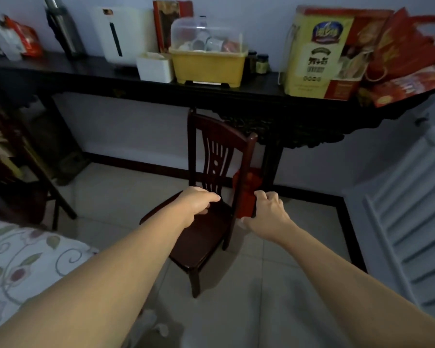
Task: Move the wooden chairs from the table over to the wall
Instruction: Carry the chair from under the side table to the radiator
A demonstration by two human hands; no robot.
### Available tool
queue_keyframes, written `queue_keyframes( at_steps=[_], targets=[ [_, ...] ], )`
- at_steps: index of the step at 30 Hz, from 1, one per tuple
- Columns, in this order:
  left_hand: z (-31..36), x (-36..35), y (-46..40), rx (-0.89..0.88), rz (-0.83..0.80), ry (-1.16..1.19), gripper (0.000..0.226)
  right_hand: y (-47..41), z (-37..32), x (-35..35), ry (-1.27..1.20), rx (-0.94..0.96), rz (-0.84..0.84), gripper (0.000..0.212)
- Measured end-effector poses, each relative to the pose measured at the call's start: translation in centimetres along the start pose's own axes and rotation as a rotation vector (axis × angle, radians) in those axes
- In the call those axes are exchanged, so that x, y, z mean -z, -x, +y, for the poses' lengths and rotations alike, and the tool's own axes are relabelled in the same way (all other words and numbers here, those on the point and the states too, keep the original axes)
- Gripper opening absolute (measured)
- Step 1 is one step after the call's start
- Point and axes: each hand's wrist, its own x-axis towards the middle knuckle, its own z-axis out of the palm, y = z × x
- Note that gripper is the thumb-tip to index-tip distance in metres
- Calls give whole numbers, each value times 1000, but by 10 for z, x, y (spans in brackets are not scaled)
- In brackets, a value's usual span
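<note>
Chair is set on the tiled floor beside the dark console table at the wall. Its seat is gripped by the left hand; its back post is clasped by the right hand.

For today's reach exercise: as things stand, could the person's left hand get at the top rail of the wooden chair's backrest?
Probably yes. The left hand grips the wooden chair at the seat's back edge, just below the backrest, and nothing blocks the top rail above it. The dark console table overhangs behind the rail.
</note>
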Motion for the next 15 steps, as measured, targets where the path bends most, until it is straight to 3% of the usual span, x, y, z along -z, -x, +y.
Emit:
queue_keyframes(
  at_steps=[11,15],
  targets=[
    [67,36,-174,13,55,44,44,-177,-39,19,36,-2,14,79],
    [95,46,-258,29,6,43,59,-253,-59,19,47,-33,36,82]
  ],
)
